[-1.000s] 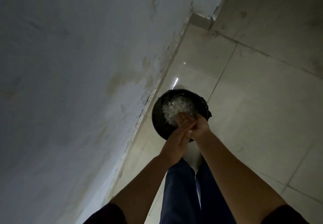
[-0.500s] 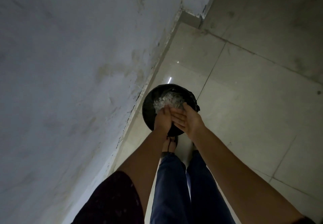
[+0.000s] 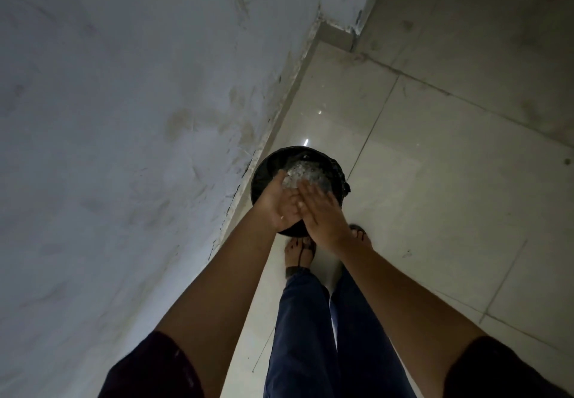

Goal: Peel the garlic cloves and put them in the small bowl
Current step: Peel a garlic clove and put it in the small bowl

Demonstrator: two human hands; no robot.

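I stand over a round bin lined with a black bag (image 3: 264,171) on the floor by the wall. Pale papery garlic skins (image 3: 306,175) lie heaped inside it. My left hand (image 3: 279,203) is held palm up above the bin's near side, fingers straight. My right hand (image 3: 321,211) lies flat across it, fingers extended over the left palm. Neither hand holds anything that I can see. No garlic cloves or small bowl appear in view.
A stained white wall (image 3: 124,149) fills the left side. Glossy pale floor tiles (image 3: 435,180) spread to the right. My sandalled feet (image 3: 299,251) and blue trousers (image 3: 310,335) are just behind the bin.
My hands keep sliding against each other over the bin; the left has turned palm up and the right now lies across it. The view has shifted slightly, showing my feet.
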